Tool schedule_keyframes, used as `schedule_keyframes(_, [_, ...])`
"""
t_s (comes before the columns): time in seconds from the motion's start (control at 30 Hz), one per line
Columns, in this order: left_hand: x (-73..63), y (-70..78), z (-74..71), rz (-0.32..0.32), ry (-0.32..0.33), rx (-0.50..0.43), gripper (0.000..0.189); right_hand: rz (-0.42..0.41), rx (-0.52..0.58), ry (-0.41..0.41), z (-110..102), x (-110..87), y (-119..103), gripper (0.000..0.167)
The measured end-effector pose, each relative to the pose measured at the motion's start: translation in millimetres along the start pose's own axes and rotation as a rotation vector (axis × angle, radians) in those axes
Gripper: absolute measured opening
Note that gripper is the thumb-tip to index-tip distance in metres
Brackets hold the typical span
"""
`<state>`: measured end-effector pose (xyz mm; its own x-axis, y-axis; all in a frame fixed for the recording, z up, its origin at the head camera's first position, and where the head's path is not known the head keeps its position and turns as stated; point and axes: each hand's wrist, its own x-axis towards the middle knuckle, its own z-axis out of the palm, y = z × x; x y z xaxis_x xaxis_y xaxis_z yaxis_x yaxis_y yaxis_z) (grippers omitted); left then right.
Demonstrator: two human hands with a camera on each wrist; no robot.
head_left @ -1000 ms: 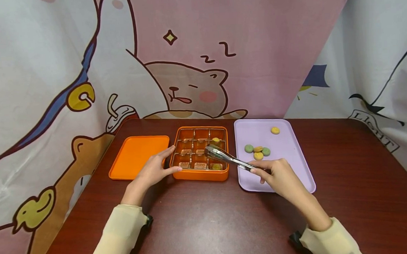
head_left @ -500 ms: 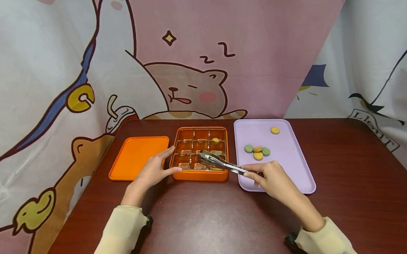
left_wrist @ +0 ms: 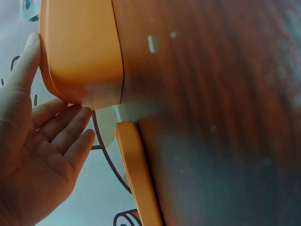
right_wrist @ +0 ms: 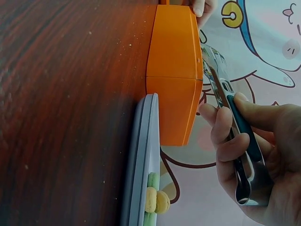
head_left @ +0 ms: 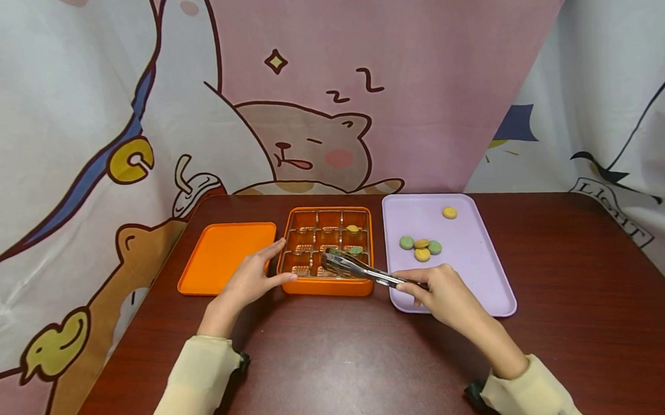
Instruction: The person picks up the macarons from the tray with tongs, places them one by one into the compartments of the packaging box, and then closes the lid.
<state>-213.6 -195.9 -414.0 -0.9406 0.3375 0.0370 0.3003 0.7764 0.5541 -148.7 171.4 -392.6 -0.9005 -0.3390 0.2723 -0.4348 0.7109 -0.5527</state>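
In the head view my left hand (head_left: 250, 279) rests against the left front corner of an orange box (head_left: 326, 287), its fingers along the side and thumb at the front rim. The left wrist view has the fingertips touching the box wall. My right hand (head_left: 445, 294) grips metal tongs (head_left: 364, 270), whose tips hang over the front compartments of the box's clear divided insert. A green macaron (head_left: 355, 251) sits in the middle right compartment, a yellow macaron (head_left: 353, 228) in the back right one. The tongs cover much of the front right compartment.
To the right lies a lilac tray (head_left: 472, 281) with green and yellow macarons clustered at its left and a lone yellow macaron (head_left: 449, 212) near the back. An orange lid (head_left: 225, 257) lies left of the box. A printed curtain (head_left: 434, 102) hangs behind the table.
The tongs have shifted left and toward me from over the middle right compartment, where the green macaron now shows, released. My left hand has stayed at the box.
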Motion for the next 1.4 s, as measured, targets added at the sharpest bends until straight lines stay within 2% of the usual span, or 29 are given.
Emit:
schedule_keyframes(0.23, [0.0, -0.5, 0.5, -0.009, 0.000, -0.002, 0.087, -0.023, -0.002, 0.016, 1.2, -0.6, 1.0, 0.023])
schedule_keyframes(0.73, [-1.1, 1.5, -0.9, 0.002, 0.000, 0.007, 0.086, 0.020, 0.004, -0.008, -5.4, -2.3, 1.7, 0.024])
schedule_keyframes(1.4, [-1.0, 1.4, -0.6, 0.002, 0.000, 0.009, 0.087, 0.038, -0.036, 0.050, -14.0, -5.8, 10.8, 0.028])
